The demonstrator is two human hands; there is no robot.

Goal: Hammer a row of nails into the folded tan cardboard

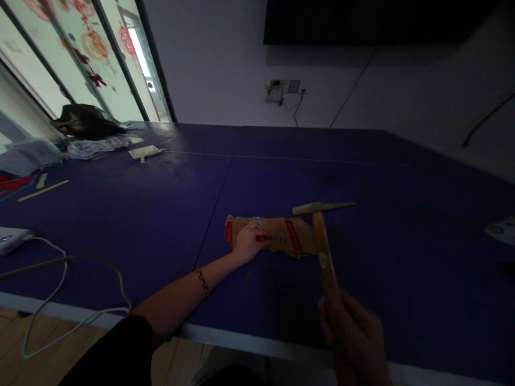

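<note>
A flattened piece of brown cardboard [303,236] with red bands lies on the purple table. My left hand [247,244] rests on its left part, fingers pinched together; whatever is between the fingertips is too small to tell. Several thin dark marks like nails [278,239] stand in a row on the cardboard, just right of those fingertips. A few thin metal pieces, perhaps nails [249,269], lie below my left wrist. My right hand [356,335] grips a hammer [325,249] by its wooden handle. The long narrow hammer head is raised beyond the cardboard's right end.
The purple table [402,268] meets a wall with a socket [293,86] and cords. At left are a white device [14,239] with a looping cable [66,268], yellow strips [44,190], papers and a dark bag [86,120]. A pale object [501,230] lies far right.
</note>
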